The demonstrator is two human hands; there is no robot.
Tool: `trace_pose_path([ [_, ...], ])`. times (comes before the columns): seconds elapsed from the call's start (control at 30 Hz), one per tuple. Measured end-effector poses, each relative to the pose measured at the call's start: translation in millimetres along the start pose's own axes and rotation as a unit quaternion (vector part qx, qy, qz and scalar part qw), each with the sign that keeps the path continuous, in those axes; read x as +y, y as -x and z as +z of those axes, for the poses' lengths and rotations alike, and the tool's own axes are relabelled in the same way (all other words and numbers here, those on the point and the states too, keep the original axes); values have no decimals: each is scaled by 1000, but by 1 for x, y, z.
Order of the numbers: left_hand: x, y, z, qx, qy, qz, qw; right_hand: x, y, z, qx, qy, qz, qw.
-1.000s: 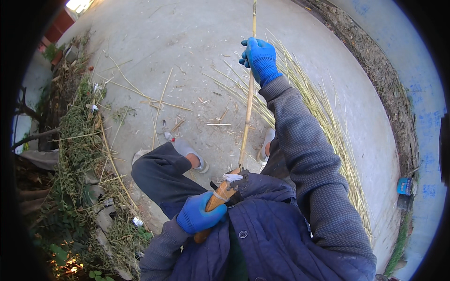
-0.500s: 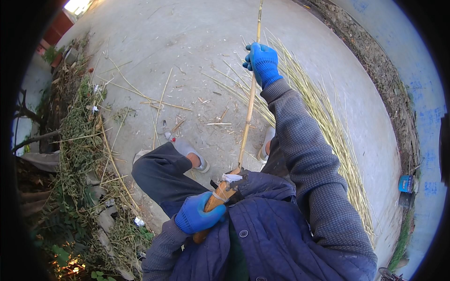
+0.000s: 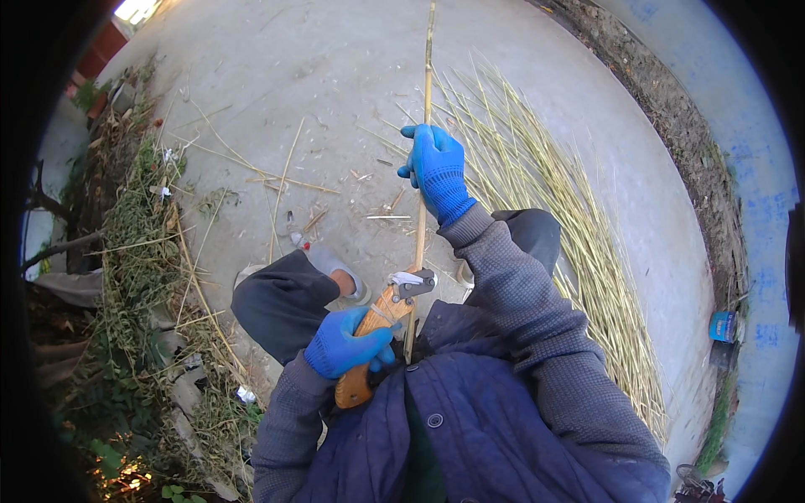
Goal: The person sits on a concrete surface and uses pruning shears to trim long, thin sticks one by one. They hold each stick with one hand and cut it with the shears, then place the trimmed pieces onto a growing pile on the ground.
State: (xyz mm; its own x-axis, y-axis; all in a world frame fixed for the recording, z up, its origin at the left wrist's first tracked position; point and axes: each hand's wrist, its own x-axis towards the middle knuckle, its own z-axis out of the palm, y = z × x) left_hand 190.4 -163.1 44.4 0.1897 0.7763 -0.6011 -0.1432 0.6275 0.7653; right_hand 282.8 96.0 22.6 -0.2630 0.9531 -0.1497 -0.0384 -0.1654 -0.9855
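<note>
1 slender cane (image 3: 420, 235) fills right hand (image 3: 435, 165) — curved wooden handle (image 3: 385, 311), left hand (image 3: 344, 342).

Front left: open concrete floor (image 3: 327, 84) beyond the right hand (image 3: 438, 168); a few loose stalks (image 3: 287, 172) lie across its nearer part.
Centre line: held stalk (image 3: 420, 230) runs from jacket (image 3: 486, 411) past right hand, barring a straight crossing.
Left hand (image 3: 344, 344): wooden-handled tool (image 3: 384, 312) fills its grip; left knee (image 3: 281, 293) just ahead.
Right side: right knee (image 3: 532, 230), then stalk heap (image 3: 587, 268); open concrete strip beyond.
Far left: dry plant heap (image 3: 138, 218) obstructs.
</note>
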Motion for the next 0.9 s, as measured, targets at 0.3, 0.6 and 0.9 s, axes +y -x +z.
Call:
trace_pose_path([
  [0.3, -14, -11, 12, 30, 41, 36, 998, 25, 38, -8, -96, -21, 103, 990],
  [0.6, 8, -41, -24, 95, 34, 128, 987, 21, 86, -70, -108, 169, -34, 979],
  [0.9, 19, -76, -15, 106, 86, 169, 976, 33, 143, -60, -219, 130, 128, 958],
])
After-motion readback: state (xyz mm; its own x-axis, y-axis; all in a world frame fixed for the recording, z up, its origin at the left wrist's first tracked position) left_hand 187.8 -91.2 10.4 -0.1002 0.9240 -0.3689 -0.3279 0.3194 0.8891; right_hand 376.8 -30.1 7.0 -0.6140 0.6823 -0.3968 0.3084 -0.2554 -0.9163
